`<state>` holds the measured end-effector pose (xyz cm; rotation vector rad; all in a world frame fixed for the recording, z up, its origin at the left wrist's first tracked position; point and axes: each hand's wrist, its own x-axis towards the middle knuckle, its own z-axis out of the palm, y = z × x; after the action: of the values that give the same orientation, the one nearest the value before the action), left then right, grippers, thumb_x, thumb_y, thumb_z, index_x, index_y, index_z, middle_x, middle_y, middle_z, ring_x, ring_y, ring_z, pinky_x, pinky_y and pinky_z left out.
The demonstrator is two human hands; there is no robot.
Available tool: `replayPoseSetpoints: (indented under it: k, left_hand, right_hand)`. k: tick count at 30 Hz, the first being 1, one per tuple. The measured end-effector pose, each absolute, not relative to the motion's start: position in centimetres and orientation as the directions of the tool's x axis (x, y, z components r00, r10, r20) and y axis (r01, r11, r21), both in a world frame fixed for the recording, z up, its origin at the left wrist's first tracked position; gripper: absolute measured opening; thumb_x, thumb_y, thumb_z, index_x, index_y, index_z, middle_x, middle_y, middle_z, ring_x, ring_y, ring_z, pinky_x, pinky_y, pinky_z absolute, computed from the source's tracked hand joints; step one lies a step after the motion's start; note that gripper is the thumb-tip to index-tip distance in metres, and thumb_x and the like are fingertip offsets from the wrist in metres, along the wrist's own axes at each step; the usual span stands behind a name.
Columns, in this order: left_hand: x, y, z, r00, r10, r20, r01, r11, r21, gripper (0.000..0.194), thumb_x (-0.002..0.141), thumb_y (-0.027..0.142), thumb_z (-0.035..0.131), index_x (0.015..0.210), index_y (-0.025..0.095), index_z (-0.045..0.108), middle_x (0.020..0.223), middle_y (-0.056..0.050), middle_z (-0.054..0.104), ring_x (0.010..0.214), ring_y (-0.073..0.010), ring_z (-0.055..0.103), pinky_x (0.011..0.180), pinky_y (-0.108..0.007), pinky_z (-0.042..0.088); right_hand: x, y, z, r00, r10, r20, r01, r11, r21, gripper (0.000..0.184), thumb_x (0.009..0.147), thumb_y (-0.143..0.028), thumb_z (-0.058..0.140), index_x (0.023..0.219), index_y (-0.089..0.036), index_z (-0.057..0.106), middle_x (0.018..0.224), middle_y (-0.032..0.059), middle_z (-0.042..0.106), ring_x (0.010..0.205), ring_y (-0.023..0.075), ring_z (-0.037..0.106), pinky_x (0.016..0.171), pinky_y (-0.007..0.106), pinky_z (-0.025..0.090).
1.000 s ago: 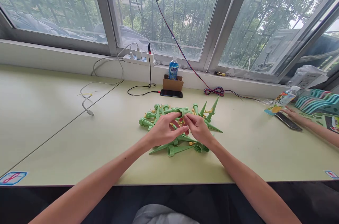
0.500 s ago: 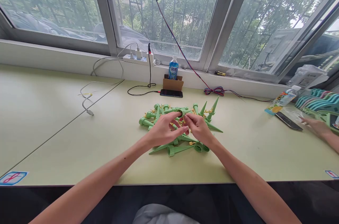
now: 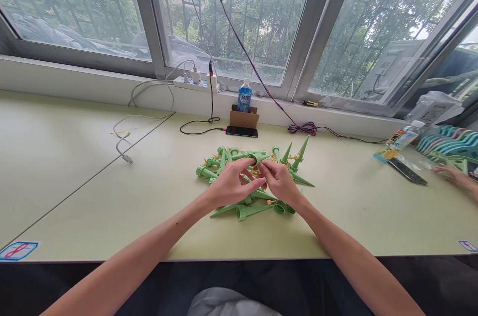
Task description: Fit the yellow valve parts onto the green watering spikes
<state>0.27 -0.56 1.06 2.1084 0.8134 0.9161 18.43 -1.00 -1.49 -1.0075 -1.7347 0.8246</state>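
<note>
Just above a pile on the table, my left hand [image 3: 234, 182] grips a green plant watering spike [image 3: 258, 158] by its wide collar end. My right hand [image 3: 279, 180] meets it there, thumb and fingers pinched at a small yellow valve [image 3: 260, 170] on the spike's side; the fingers partly cover the valve. Beneath and around both hands lie several more green watering spikes [image 3: 254, 210] with yellow valves, pointing different ways. A few of them stand up at the right of the pile.
Behind the pile are a black phone [image 3: 241, 131] on a cable and a blue bottle [image 3: 244, 97] in a cardboard box [image 3: 244, 118]. To the right lie a juice bottle [image 3: 398, 143], another phone [image 3: 407, 171] and a co-worker's hand [image 3: 453, 175] beside stacked coloured hangers [image 3: 448, 144].
My two hands and the spike stay almost in place. The co-worker's hand at the right has drawn back a little to the right.
</note>
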Motion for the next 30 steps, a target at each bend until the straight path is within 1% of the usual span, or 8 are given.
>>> replayPoseSetpoints:
  k: [7, 12, 15, 20, 30]
  left_hand:
    - [0.37, -0.45, 0.9, 0.537, 0.766, 0.353, 0.295, -0.562, 0.773, 0.021, 0.089, 0.039, 0.062, 0.091, 0.018, 0.058, 0.093, -0.004, 0.061, 0.086, -0.0188, 0.071, 0.062, -0.026, 0.06]
    - [0.42, -0.4, 0.81, 0.531, 0.775, 0.343, 0.317, -0.557, 0.768, 0.024, 0.089, 0.042, 0.062, 0.088, 0.018, 0.057, 0.091, -0.004, 0.06, 0.087, -0.02, 0.071, 0.062, -0.027, 0.06]
    - [0.44, -0.33, 0.75, 0.529, 0.777, 0.34, 0.321, -0.554, 0.768, 0.024, 0.089, 0.042, 0.062, 0.088, 0.018, 0.058, 0.091, -0.004, 0.061, 0.087, -0.0203, 0.071, 0.063, -0.028, 0.06]
    - [0.39, -0.31, 0.8, 0.535, 0.779, 0.328, 0.314, -0.543, 0.779, 0.023, 0.089, 0.041, 0.061, 0.093, 0.018, 0.061, 0.095, -0.005, 0.062, 0.088, -0.0197, 0.071, 0.064, -0.028, 0.06]
    - [0.24, -0.41, 1.05, 0.542, 0.789, 0.289, 0.269, -0.489, 0.83, 0.021, 0.089, 0.039, 0.062, 0.091, 0.019, 0.062, 0.09, -0.003, 0.064, 0.087, -0.0193, 0.072, 0.063, -0.025, 0.06]
  right_hand:
    - [18.35, -0.99, -1.6, -0.218, 0.886, 0.41, 0.322, 0.461, -0.827, 0.036, 0.1, -0.04, 0.047, 0.069, -0.022, 0.046, 0.056, -0.0026, 0.05, 0.047, 0.0132, 0.052, 0.047, 0.026, 0.039]
    - [18.35, -0.95, -1.77, -0.214, 0.861, 0.462, 0.421, 0.508, -0.751, 0.034, 0.099, -0.036, 0.046, 0.068, -0.022, 0.043, 0.058, -0.0022, 0.049, 0.048, 0.012, 0.047, 0.049, 0.026, 0.036]
    - [18.4, -0.91, -1.85, -0.22, 0.853, 0.473, 0.452, 0.519, -0.726, 0.033, 0.099, -0.033, 0.045, 0.068, -0.021, 0.043, 0.058, -0.002, 0.05, 0.05, 0.012, 0.046, 0.05, 0.026, 0.035]
    - [18.36, -0.94, -1.77, -0.214, 0.853, 0.476, 0.452, 0.519, -0.725, 0.033, 0.098, -0.032, 0.045, 0.067, -0.021, 0.042, 0.057, -0.0023, 0.05, 0.049, 0.0119, 0.045, 0.051, 0.025, 0.035]
    - [18.29, -1.15, -1.51, -0.22, 0.861, 0.458, 0.394, 0.508, -0.766, 0.033, 0.098, -0.03, 0.045, 0.067, -0.021, 0.044, 0.055, -0.0028, 0.052, 0.045, 0.0119, 0.049, 0.047, 0.024, 0.037]
